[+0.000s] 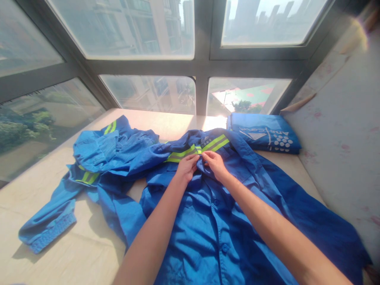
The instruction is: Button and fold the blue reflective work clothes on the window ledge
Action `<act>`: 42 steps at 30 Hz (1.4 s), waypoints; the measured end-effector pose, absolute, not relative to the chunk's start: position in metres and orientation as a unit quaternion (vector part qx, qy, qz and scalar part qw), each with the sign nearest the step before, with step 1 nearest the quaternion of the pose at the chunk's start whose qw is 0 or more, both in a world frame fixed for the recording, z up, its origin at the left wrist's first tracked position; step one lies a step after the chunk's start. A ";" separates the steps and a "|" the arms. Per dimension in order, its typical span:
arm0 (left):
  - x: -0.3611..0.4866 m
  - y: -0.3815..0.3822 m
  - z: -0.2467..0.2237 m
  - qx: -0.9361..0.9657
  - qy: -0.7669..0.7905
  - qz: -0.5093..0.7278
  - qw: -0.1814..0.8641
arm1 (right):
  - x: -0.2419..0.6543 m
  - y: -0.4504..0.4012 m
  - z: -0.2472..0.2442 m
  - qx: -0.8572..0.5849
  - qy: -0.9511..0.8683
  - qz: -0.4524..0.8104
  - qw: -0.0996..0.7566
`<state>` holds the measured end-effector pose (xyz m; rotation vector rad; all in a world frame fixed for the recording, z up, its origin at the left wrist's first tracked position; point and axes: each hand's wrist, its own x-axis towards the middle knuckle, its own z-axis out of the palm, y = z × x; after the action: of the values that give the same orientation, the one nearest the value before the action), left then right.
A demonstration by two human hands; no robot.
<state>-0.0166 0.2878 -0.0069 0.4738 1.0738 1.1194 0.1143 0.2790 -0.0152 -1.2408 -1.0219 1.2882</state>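
A blue work jacket (192,225) lies spread out with its buttoned front facing up. Across its chest runs a yellow-green reflective stripe (217,144). My left hand (187,167) pinches the front opening just below that stripe, fingertips pressed together. Close beside it, my right hand (215,163) pinches the other edge of the opening. The fingertips of both hands almost meet, and they hide whatever button or buttonhole is there. Farther down the front, a button (225,248) shows on the placket.
Left of the jacket lies a crumpled second blue garment (101,152) with similar stripes. A folded blue item with white print (264,133) rests at the back right. All lie on a pale ledge (97,233), below framed windows (202,91) and beside a patterned wall (344,146).
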 end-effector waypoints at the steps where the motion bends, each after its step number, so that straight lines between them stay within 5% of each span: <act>1: -0.017 0.288 -0.007 0.211 0.481 0.500 0.688 | 0.114 0.279 -0.015 -0.514 -0.421 0.541 0.516; 13: -0.012 0.286 -0.006 0.209 0.467 0.520 0.684 | 0.110 0.281 -0.019 -0.517 -0.397 0.551 0.521; 25: -0.012 0.288 -0.010 0.273 0.504 0.529 0.626 | 0.119 0.290 -0.016 -0.545 -0.545 0.399 0.497; 32: -0.011 0.289 -0.010 0.395 0.533 0.536 0.521 | 0.121 0.301 -0.015 -0.542 -0.477 0.535 0.439; 42: -0.034 0.299 0.004 0.596 0.584 0.438 0.336 | 0.144 0.311 -0.016 -0.622 -0.709 0.184 0.276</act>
<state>-0.0344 0.2992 0.0039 1.5537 1.5225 1.1414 0.1435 0.3109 -0.0162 -1.6711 -1.9062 0.4935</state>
